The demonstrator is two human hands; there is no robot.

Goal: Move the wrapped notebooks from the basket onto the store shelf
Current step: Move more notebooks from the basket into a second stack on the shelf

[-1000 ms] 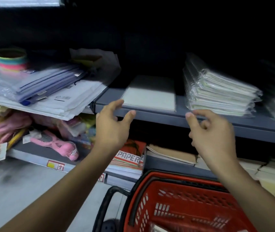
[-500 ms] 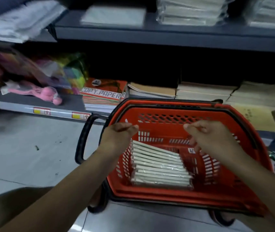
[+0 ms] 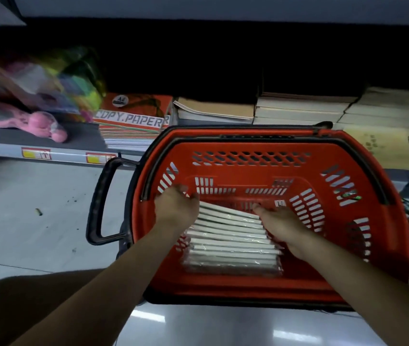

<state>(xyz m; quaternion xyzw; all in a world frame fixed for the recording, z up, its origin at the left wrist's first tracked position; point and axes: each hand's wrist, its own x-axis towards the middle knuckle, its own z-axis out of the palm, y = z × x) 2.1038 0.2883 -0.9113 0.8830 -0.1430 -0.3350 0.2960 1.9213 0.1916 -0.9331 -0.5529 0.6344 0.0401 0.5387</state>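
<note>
While reaching into the red basket (image 3: 260, 156) for the wrapped notebooks (image 3: 231, 242) lying inside; left hand (image 3: 176, 208) and right hand (image 3: 282, 224) apart, fingers loose, gripping nothing yet; slick wrap could slip, spilling the stack.

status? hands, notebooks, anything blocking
Left hand and right hand open, flanking the wrapped notebooks. Pack on edge inside red basket, not gripped yet. Nothing in the way.
</note>
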